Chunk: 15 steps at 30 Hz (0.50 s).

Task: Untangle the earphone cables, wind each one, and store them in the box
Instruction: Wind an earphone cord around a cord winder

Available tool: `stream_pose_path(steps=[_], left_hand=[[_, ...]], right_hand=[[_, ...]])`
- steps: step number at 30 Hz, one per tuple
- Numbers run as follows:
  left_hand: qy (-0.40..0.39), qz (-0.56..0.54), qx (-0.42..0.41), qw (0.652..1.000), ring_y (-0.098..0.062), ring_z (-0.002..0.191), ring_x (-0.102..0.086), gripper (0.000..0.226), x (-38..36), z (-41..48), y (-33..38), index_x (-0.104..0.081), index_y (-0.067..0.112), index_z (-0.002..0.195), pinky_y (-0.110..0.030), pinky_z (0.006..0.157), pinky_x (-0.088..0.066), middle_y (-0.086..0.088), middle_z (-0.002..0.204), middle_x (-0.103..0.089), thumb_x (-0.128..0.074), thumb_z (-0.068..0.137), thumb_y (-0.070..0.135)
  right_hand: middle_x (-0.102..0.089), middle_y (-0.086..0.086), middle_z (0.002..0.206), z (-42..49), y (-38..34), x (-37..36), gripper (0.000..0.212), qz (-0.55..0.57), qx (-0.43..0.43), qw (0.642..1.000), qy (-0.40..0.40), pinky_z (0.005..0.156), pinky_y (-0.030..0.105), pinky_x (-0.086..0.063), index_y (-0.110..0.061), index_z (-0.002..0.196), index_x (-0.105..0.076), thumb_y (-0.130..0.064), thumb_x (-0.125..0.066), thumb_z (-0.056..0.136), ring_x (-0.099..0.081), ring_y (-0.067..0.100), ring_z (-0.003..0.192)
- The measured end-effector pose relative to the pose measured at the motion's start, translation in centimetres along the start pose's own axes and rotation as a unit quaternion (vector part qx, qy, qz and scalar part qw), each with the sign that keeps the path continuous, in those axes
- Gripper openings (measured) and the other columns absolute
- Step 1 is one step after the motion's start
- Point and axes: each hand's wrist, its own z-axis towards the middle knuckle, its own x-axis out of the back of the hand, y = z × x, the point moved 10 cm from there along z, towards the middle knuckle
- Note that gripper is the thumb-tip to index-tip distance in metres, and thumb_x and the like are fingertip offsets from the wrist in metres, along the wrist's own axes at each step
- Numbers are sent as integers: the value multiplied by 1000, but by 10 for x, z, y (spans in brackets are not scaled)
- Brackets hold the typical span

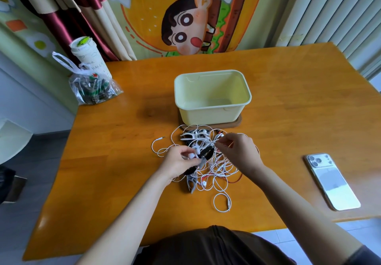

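Cables (216, 168): one tangled heap lay at the centre of the frame, just below the box and touching the mat's lower edge.
Look: thin white wires looped over one another, with a few red strands on the heap's right side. White earbuds and black, white and grey clip-like pieces were mixed in.
Loose ends: a single white loop lay at the heap's lower edge, and a plug end stuck out at its upper left.
Left hand (177, 161): fingers were curled, pinching a white earbud at the heap's left side.
Right hand (239, 151): thumb and forefinger pinched a white strand at the heap's upper right.
Box (210, 116): pale yellow and open-topped, it stood upright on a brown mat (239, 121), above the heap.
Counter (123, 161): orange-brown wood.
Phone (332, 180): lay back up at the right of the frame, well apart from the heap.
Bag (92, 87): clear plastic, at the upper left, with a white cup (88, 58) just behind it.
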Motion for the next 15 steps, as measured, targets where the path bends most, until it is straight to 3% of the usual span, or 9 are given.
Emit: stream_pose_path(steps=[4,8,11,13,15], left_hand=[[53,-81,36,995,-11,83,-57,22,8,5,-11,-68,10,101,-19,65,-45,-1,93,-65,-73,82,19],[96,-182,68,976,-16,81,-62,11,7,6,-17,-65,9,81,-28,76,-52,0,79,-66,-69,86,18],[110,-331,110,931,-13,70,-60,19,2,5,-18,-61,9,71,-17,60,-49,2,66,-63,-67,88,15],[107,-420,137,891,-16,76,-61,15,-1,4,-20,-63,8,73,-21,64,-49,-4,74,-65,-68,86,13],[90,-448,137,879,-17,78,-61,11,-3,3,-17,-64,7,76,-23,64,-47,-6,78,-65,-68,86,12]], right_hand=[[-63,-9,76,-8,-11,-11,13,18,25,999,-27,61,18,-50,-13,92,-71,-24,-65,87,-57,3,67],[-69,-4,91,-25,-35,-25,17,56,66,995,-42,67,16,-51,-14,101,-71,-24,-61,90,-61,4,74],[-67,-5,94,-40,-48,-35,23,77,95,991,-44,68,19,-52,-17,112,-69,-23,-58,93,-62,7,74],[-65,-5,89,-48,-48,-39,24,83,99,991,-36,67,20,-51,-19,114,-68,-23,-57,93,-61,8,72],[-60,-11,83,-51,-43,-37,23,98,93,991,-21,63,14,-46,-21,113,-69,-22,-58,93,-57,3,68]])
